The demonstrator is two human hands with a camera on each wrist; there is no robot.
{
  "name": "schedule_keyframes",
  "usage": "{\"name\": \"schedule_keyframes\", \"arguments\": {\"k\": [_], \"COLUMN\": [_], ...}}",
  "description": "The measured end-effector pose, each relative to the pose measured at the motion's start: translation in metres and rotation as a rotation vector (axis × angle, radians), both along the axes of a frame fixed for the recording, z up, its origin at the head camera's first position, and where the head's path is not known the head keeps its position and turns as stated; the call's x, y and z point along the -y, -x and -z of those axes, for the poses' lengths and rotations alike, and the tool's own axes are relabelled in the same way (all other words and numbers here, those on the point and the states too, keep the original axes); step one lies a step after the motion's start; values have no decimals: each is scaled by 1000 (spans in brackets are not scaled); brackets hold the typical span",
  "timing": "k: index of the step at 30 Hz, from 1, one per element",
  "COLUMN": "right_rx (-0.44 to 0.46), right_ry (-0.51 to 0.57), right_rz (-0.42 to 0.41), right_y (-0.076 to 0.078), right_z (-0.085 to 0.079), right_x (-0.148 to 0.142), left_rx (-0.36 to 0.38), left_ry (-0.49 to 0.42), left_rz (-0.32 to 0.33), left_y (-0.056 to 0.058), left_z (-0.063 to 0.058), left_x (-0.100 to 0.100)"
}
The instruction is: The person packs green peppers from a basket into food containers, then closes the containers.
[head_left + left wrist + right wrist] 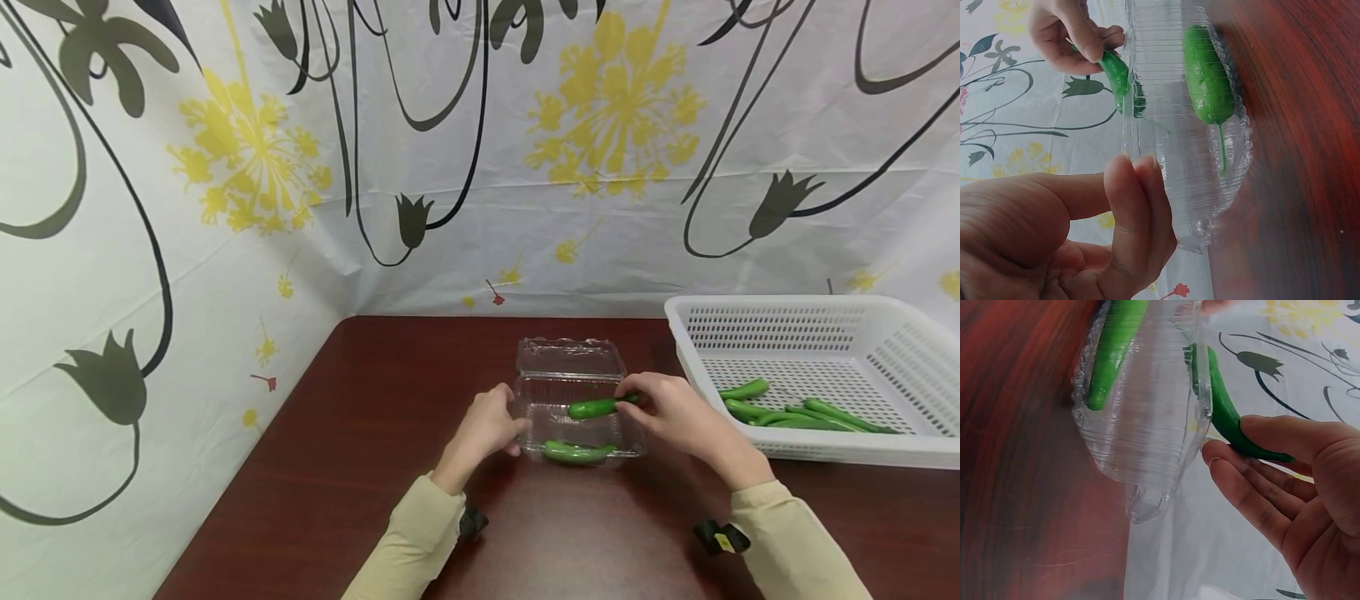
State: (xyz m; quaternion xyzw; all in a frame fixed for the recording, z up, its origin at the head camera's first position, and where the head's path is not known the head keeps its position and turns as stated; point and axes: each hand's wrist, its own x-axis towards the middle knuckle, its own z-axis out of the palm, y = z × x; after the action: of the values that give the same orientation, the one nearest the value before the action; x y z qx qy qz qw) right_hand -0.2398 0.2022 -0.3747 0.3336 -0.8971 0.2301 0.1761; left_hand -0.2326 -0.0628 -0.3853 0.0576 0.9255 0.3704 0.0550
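Observation:
A clear plastic clamshell box [542, 421] stands on the table with its lid [567, 358] tipped back. My left hand [486, 429] pinches the box's left rim, thumb and fingertips together in the left wrist view. Over the box, my right hand [667, 417] holds a green chili pepper [591, 409] by its right end, between thumb and fingers. In the right wrist view this curved pepper [1225, 419] overlaps the box's rim. Another green chili pepper [577, 452] lies inside along the near wall, its thin stem showing in the left wrist view.
To the right stands a white perforated plastic basket [847, 450] with several green peppers [825, 417] at its near left side. The dark red wooden table [360, 433] meets a patterned cloth [465, 150] at the back and left.

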Motion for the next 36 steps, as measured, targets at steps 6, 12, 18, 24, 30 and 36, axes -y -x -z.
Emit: {"name": "schedule_keyframes", "arguments": {"k": [6,12,18,24,30,36], "right_rx": [28,64,82,79,83,122], "right_ry": [7,20,14,28,21,10], "right_rz": [6,-16,-25,-48,-60,-60], "right_y": [-1,0,2,2,2,1], "right_z": [3,7,12,15,15,15], "right_x": [2,6,7,8,10,13], "left_rx": [2,-3,1,-7,-13,-2], "left_ry": [2,4,-1,7,12,5], "left_rz": [1,-1,5,9,7,6], "left_y": [0,0,0,0,0,0], "left_z": [0,1,1,0,0,0], "left_x": [0,0,0,0,0,0]}}
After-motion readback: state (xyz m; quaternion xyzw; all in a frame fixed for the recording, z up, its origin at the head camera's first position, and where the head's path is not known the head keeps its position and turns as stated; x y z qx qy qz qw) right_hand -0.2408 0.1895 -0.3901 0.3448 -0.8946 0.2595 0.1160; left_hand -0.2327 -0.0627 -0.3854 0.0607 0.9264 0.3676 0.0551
